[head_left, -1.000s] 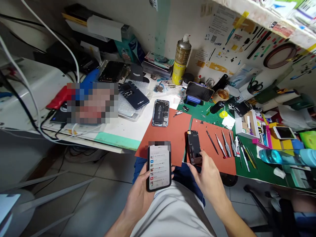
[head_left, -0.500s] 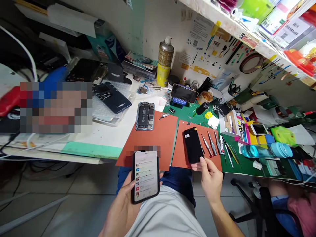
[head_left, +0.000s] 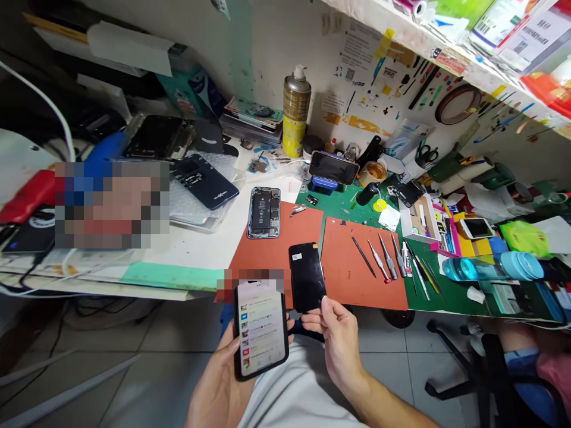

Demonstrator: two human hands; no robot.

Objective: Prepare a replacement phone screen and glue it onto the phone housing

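My left hand (head_left: 220,362) is wrapped round a lit smartphone (head_left: 263,330), which shows a list with small icons. Close to its right edge, my right hand (head_left: 339,333) pinches the lower corner of a black phone screen (head_left: 307,276) with a small white label near its top. Behind both lies an opened phone body (head_left: 264,213), its battery and inner parts bare, partly on the left orange-brown mat (head_left: 294,232). On the right mat (head_left: 343,270) rest a dark thin stick (head_left: 363,257) and several screwdrivers (head_left: 387,255).
A yellow spray can (head_left: 295,113) stands by the wall. Behind the mats, another phone (head_left: 333,168) leans on a blue stand. At left, a dark phone back (head_left: 205,181) lies on bubble wrap. A blue bottle (head_left: 493,267) lies at right, and a shelf (head_left: 428,41) overhangs.
My right hand has carried the black phone screen left, off the right mat and beside the smartphone. The dark stick now shows fully. My left hand keeps its hold, slightly lower in view.
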